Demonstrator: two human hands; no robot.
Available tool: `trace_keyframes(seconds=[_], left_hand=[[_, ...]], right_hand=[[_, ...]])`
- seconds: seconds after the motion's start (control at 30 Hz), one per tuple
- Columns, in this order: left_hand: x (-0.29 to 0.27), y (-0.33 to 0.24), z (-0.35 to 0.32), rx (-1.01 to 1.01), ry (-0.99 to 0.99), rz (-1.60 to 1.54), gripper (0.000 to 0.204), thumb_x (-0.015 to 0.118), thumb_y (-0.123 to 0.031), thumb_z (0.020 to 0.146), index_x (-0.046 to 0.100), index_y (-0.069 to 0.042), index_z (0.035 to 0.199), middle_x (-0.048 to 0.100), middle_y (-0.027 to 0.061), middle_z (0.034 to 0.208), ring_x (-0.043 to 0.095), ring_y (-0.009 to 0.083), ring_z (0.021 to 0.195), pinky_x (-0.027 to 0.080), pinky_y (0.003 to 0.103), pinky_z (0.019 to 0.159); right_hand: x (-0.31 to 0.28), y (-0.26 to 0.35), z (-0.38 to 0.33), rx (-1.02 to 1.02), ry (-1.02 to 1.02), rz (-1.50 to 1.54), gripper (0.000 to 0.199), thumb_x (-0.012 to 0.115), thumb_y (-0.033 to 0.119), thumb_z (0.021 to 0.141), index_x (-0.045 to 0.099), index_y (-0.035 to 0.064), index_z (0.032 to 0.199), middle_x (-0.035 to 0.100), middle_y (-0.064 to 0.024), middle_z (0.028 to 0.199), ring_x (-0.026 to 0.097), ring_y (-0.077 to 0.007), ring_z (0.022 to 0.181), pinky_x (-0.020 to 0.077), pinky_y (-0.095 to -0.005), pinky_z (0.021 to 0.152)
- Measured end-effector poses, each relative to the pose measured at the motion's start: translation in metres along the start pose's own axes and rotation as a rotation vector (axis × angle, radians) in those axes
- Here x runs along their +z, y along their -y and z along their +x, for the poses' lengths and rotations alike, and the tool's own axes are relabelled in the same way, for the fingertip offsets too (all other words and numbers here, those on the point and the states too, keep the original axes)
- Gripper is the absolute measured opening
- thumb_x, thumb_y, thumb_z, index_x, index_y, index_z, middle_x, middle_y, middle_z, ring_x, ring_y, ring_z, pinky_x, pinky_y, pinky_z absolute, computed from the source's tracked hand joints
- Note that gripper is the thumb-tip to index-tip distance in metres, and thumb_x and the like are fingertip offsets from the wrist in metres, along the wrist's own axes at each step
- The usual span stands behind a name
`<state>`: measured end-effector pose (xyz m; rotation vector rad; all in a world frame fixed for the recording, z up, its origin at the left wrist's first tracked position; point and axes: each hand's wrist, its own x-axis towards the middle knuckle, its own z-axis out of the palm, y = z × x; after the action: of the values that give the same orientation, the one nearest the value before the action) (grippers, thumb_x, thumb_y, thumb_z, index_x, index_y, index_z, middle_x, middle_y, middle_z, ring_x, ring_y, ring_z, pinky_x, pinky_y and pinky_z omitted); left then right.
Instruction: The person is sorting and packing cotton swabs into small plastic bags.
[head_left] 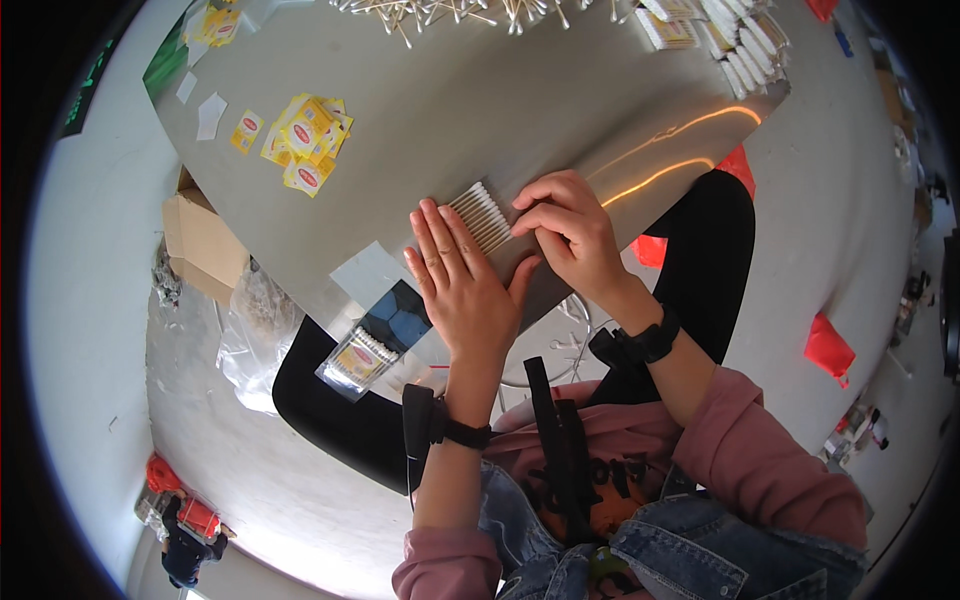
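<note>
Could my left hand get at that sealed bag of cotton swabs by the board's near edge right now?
Probably yes. The left hand lies flat beside the row of cotton swabs, holding nothing, and the sealed bag sits just to its left with nothing between them.

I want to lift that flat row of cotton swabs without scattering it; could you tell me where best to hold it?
Pinch the row of cotton swabs across its two long sides, where the left hand and right hand already flank it. The sticks lie side by side, so squeezing across them probably keeps the row together; lifting by the tips would likely let them spill.
</note>
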<state>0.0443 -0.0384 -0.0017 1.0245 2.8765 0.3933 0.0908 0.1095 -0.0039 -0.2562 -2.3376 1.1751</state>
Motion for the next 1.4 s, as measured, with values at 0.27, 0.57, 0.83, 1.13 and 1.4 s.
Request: trace_keyframes(seconds=[0.27, 0.57, 0.83, 1.13, 1.4], left_hand=[[0.0, -0.001, 0.0, 0.004, -0.011, -0.001, 0.1, 0.053, -0.065, 0.09, 0.026, 0.011, 0.149, 0.025, 0.0292, 0.157, 0.018, 0.0399, 0.15, 0.015, 0.052, 0.12], [0.0, 0.0, 0.0, -0.002, -0.012, 0.009, 0.1, 0.051, -0.066, 0.091, 0.026, 0.011, 0.149, 0.026, 0.0283, 0.157, 0.018, 0.0395, 0.15, 0.015, 0.052, 0.121], [0.0, -0.001, 0.0, -0.007, -0.002, 0.009, 0.099, 0.051, -0.065, 0.091, 0.025, 0.011, 0.15, 0.024, 0.0278, 0.158, 0.018, 0.0391, 0.15, 0.015, 0.051, 0.121], [0.002, 0.002, 0.0, -0.006, -0.002, -0.007, 0.096, 0.053, -0.061, 0.091, 0.026, 0.01, 0.15, 0.023, 0.0272, 0.159, 0.017, 0.0383, 0.151, 0.015, 0.051, 0.121], [0.003, 0.001, 0.001, -0.005, -0.032, -0.066, 0.094, 0.055, -0.057, 0.09, 0.027, 0.01, 0.15, 0.023, 0.026, 0.159, 0.016, 0.0372, 0.151, 0.014, 0.05, 0.121]], right_hand=[[0.0, -0.003, -0.002, -0.031, 0.02, -0.049, 0.019, 0.063, -0.01, 0.073, 0.064, 0.0091, 0.075, 0.062, -0.0021, 0.096, 0.058, -0.0262, 0.095, 0.0475, -0.0382, 0.083], [0.001, -0.003, 0.001, -0.025, 0.021, -0.043, 0.018, 0.064, -0.009, 0.074, 0.064, 0.0091, 0.076, 0.061, -0.0026, 0.096, 0.058, -0.0268, 0.095, 0.0476, -0.0383, 0.083], [0.001, -0.003, 0.004, -0.042, 0.007, -0.068, 0.019, 0.063, -0.009, 0.074, 0.065, 0.0093, 0.078, 0.061, -0.0027, 0.097, 0.057, -0.0265, 0.095, 0.048, -0.0379, 0.082], [-0.008, 0.015, 0.016, 0.023, 0.11, -0.085, 0.015, 0.07, -0.002, 0.072, 0.064, 0.0098, 0.078, 0.059, -0.0019, 0.091, 0.056, -0.0246, 0.091, 0.0468, -0.0373, 0.083], [-0.014, 0.025, 0.04, -0.183, 0.441, -0.43, 0.009, 0.07, 0.009, 0.073, 0.062, 0.007, 0.072, 0.058, -0.0037, 0.078, 0.058, -0.0234, 0.08, 0.0451, -0.0369, 0.075]])
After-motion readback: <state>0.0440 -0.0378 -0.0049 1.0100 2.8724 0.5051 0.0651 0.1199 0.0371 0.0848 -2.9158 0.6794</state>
